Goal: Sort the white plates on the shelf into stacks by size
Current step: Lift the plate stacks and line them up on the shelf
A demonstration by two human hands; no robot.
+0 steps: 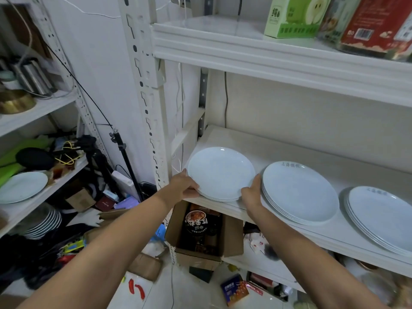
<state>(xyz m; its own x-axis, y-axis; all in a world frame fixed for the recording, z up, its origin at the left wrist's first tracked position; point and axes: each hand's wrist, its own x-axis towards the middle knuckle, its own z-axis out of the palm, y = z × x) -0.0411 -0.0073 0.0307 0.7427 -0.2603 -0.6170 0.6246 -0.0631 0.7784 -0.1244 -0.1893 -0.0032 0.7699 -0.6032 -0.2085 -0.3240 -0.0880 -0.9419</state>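
Three stacks of white plates stand in a row on the white shelf (276, 148). The small stack (220, 172) is at the shelf's left end, near the front edge. My left hand (184, 186) grips its left rim, thumb on top. My right hand (252, 192) holds its right rim, in the gap beside the middle stack (298, 192) of larger plates with grey lettering. A third stack (383, 217), also lettered, sits at the right and runs out of view.
The shelf above (278, 56) carries green and red boxes. An open cardboard box (200, 237) with a noodle bowl sits under the shelf. A second rack to the left holds a lone white plate (21, 186), a plate stack (42, 224) and clutter. A tripod (124, 157) stands between.
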